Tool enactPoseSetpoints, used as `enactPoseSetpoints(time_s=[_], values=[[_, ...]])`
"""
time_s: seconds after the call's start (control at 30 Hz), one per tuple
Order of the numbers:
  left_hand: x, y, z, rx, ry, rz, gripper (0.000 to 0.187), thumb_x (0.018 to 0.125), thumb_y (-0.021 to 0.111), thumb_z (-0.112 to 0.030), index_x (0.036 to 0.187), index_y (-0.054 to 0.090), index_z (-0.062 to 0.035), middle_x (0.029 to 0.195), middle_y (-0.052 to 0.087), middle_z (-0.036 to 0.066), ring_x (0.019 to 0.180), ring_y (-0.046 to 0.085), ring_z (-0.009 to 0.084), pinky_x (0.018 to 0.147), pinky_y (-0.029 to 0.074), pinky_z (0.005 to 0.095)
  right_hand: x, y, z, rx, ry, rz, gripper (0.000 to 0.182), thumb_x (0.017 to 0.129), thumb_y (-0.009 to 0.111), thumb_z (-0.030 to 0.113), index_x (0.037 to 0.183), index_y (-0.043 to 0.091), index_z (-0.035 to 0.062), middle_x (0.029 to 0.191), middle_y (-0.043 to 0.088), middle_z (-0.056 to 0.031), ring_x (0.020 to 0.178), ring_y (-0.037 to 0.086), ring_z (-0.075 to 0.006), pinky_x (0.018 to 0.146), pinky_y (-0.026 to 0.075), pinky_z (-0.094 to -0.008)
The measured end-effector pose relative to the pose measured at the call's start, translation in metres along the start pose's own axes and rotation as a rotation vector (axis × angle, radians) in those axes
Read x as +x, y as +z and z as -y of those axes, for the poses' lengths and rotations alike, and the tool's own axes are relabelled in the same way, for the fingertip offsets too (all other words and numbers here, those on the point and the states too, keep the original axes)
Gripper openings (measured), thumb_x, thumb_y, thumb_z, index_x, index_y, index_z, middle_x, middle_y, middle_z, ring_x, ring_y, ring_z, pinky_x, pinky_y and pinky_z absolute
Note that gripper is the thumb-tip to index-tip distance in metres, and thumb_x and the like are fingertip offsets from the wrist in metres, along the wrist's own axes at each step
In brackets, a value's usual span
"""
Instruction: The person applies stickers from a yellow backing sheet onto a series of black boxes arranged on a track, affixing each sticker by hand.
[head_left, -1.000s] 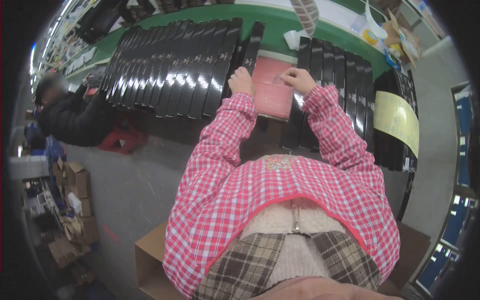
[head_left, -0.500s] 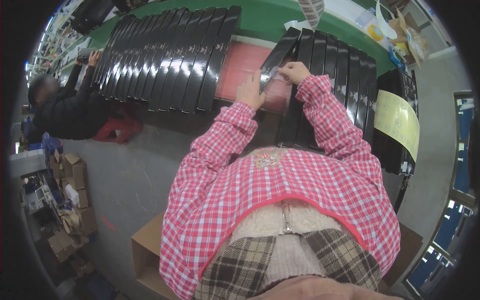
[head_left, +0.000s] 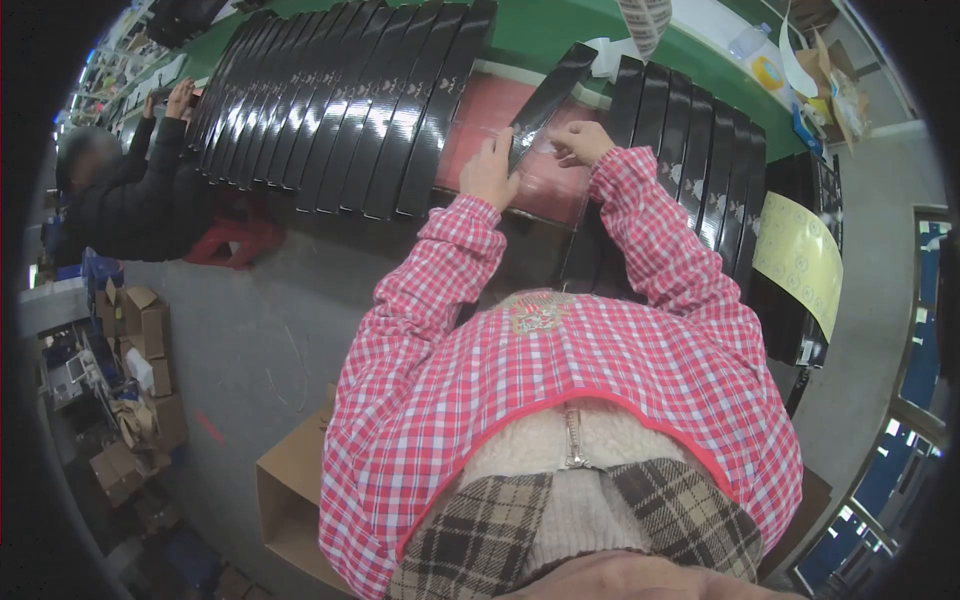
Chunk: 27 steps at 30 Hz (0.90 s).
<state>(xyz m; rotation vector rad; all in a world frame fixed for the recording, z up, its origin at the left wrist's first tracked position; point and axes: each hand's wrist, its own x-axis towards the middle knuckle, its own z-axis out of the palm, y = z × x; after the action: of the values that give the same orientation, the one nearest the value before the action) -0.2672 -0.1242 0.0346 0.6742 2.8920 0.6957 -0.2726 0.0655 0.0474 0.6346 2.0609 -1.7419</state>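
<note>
My left hand (head_left: 488, 172) grips the lower end of a long, narrow, glossy black box (head_left: 548, 98), which leans at a slant over a pink-red surface (head_left: 485, 112). Just right of that box is my right hand (head_left: 584, 143), its thumb and fingers pinched together. Whatever is between those fingertips is too small to make out. Similar black boxes (head_left: 690, 140) stand in a row close to my right hand. Another long row of black boxes (head_left: 350, 110) lies to the left of my left hand.
A strip of printed labels (head_left: 646, 22) hangs at the top. A yellow sheet (head_left: 800, 255) with round marks lies over dark boxes at the right. A person in dark clothes (head_left: 135, 210) is at the far left, near a red stool (head_left: 235, 240). An open carton (head_left: 290, 490) stands beside me.
The slanted box has shifted slightly up and left with my left hand, away from the right-hand row. My right hand has drawn away from the box's face.
</note>
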Motion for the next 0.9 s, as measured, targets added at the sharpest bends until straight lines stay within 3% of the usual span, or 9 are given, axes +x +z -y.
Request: enactPoseSetpoints(time_s=[0.1, 0.4, 0.7, 0.9], values=[[0.001, -0.006, -0.006, 0.006, -0.038, 0.044, 0.061, 0.078, 0.068, -0.017, 0.128, 0.034, -0.014, 0.111, 0.053, 0.016, 0.089, 0.061, 0.033, 0.072, 0.052, 0.0395, 0.0, 0.008, 0.009, -0.037, 0.023, -0.041, 0.028, 0.079, 0.065, 0.029, 0.076, 0.056, 0.0031, 0.075, 0.056, -0.0129, 0.07, 0.058, -0.0176, 0.063, 0.054, -0.0263], [0.002, -0.01, -0.011, -0.014, -0.08, 0.107, 0.065, 0.079, 0.068, -0.017, 0.132, 0.03, -0.0142, 0.118, 0.05, 0.016, 0.094, 0.059, 0.0339, 0.077, 0.051, 0.0396, 0.015, 0.014, 0.005, -0.135, 0.045, -0.064, 0.028, 0.076, 0.062, 0.03, 0.078, 0.057, 0.0023, 0.073, 0.057, -0.0134, 0.064, 0.055, -0.0177, 0.06, 0.05, -0.0259], [0.001, -0.014, -0.017, -0.028, -0.102, 0.124, 0.063, 0.078, 0.069, -0.016, 0.13, 0.033, -0.0142, 0.119, 0.05, 0.016, 0.098, 0.058, 0.0325, 0.08, 0.051, 0.0388, 0.001, 0.013, 0.013, -0.164, 0.069, -0.074, 0.028, 0.08, 0.06, 0.027, 0.088, 0.06, 0.0006, 0.085, 0.059, -0.0153, 0.075, 0.059, -0.0205, 0.068, 0.052, -0.0259], [0.002, -0.011, -0.016, -0.029, -0.093, 0.115, 0.064, 0.078, 0.07, -0.016, 0.13, 0.033, -0.0141, 0.117, 0.05, 0.016, 0.096, 0.059, 0.0326, 0.079, 0.051, 0.0387, 0.004, 0.009, 0.011, -0.142, 0.033, -0.102, 0.024, 0.074, 0.061, 0.025, 0.078, 0.058, 0.0015, 0.077, 0.059, -0.0141, 0.07, 0.058, -0.0176, 0.061, 0.053, -0.0252]])
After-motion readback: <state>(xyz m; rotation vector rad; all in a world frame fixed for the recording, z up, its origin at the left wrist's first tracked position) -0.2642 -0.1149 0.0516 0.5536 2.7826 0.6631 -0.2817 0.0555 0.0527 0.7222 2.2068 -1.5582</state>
